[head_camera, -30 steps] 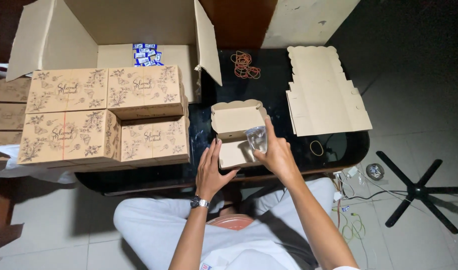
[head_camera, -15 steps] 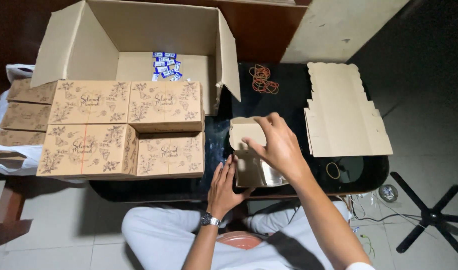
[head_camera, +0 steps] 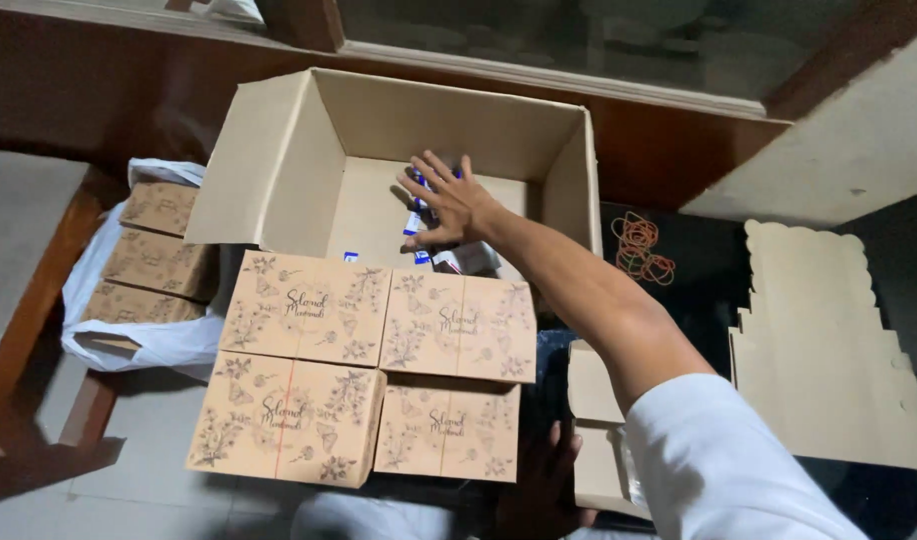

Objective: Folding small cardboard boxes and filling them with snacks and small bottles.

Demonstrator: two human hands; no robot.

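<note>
- Fingers [head_camera: 437, 172] of right hand [head_camera: 451, 207] spread wide, palm down, tips lowered onto the sachets [head_camera: 417, 222] on the carton floor; not visibly closed round any one of them. Splayed that way probably to cover several at once.
- Carton [head_camera: 279, 170]: biggest thing in view, standing open-topped at the far side of the table [head_camera: 704, 275], flaps up like walls. Deep enough to force the long reach, arm stretched over the near rim and across the stacked boxes.
- Boxes [head_camera: 379, 380]: four brown printed ones, lids shut, packed edge to edge in a two-by-two block just in front of the carton. Set close, likely to keep finished ones together and out of the working spot.
- Blanks [head_camera: 829, 350]: pile of flat, scallop-edged card at the right, unfolded and lying level, within easy reach.
- Bag [head_camera: 129, 340]: white, off the table's left edge, holding more brown boxes laid flat.
- Open box [head_camera: 594, 400]: small and plain, lid back, near the table's front edge below the outstretched arm, well apart from the sachets.
- Left hand [head_camera: 539, 490]: in deep shadow just left of the open box, perhaps steadying it; finger pose too dark to tell.
- Bands [head_camera: 639, 248]: loose tangle of orange rubber loops on the dark top, just right of the carton.
- Stray sachets [head_camera: 351, 257]: blue and white, scattered near the carton's front wall.
</note>
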